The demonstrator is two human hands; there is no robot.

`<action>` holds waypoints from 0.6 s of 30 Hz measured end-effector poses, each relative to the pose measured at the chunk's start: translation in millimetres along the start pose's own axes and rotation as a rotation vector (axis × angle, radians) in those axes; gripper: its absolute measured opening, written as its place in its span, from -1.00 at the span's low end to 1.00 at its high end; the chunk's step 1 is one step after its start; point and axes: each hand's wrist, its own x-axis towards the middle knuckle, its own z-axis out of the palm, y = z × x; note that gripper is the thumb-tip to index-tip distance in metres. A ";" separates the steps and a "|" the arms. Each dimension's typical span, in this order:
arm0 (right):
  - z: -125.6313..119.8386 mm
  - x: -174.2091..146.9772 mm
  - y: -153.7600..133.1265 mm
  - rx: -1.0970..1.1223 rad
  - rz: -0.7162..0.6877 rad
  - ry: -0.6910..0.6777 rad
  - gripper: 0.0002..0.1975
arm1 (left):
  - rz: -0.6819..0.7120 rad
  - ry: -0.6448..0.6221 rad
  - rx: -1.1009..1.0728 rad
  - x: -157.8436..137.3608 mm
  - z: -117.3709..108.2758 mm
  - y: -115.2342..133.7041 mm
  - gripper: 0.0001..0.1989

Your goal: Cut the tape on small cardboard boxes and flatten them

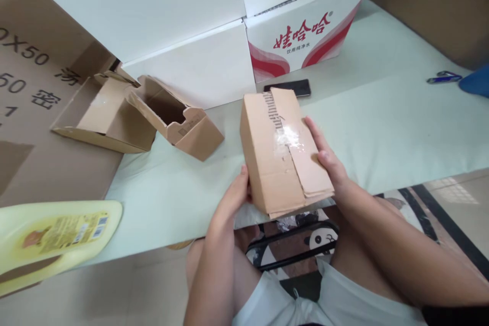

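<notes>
A brown cardboard box [273, 170] is held between my two hands at the front edge of the table. Shiny clear tape and a torn strip run across its face, and one flap edge stands slightly loose. My left hand [237, 188] grips its lower left side, the fingers mostly hidden behind it. On the right side, my right hand [330, 160] presses against the box, thumb and a finger showing. Just behind the box lies a black phone [301, 87], partly covered by it.
Two opened cardboard boxes [202, 137] stand at the left. White cartons, one with red print [301, 43], line the back. A yellow-green bottle [76, 224] is at the front left. A blue pen-like item [443, 78] lies at the right on the pale tablecloth [401, 127].
</notes>
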 end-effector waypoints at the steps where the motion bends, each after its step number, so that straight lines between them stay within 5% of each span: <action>1: -1.0 1.6 1.4 0.000 0.014 -0.005 -0.19 | -0.015 -0.032 0.039 0.7 0.4 -0.1 -0.50; 4: -4.1 5.8 7.2 -0.046 0.010 -0.043 -0.26 | -0.070 -0.016 0.154 4.0 -4.6 0.1 -0.54; 6: -4.6 7.0 10.1 -0.090 -0.032 -0.082 -0.36 | -0.004 0.171 0.207 4.9 -10.9 1.2 -0.56; 8: -3.1 6.9 11.0 -0.144 -0.097 -0.121 -0.44 | 0.238 0.393 0.142 2.8 -16.5 4.8 -0.57; 10: -0.1 6.5 10.2 -0.217 -0.159 -0.166 -0.45 | 0.594 0.461 0.055 -2.3 -19.5 11.4 -0.58; 13: 3.3 7.1 8.6 -0.329 -0.207 -0.226 -0.42 | 0.903 0.216 0.170 -10.7 -19.1 23.5 -0.60; 15: 2.1 9.7 9.2 -0.404 -0.203 -0.205 -0.42 | 0.901 0.075 0.260 -13.2 -17.5 29.1 -0.62; 18: -6.0 18.0 13.1 -0.658 -0.128 -0.032 -0.48 | 0.886 0.038 0.282 -12.2 -17.0 31.3 -0.63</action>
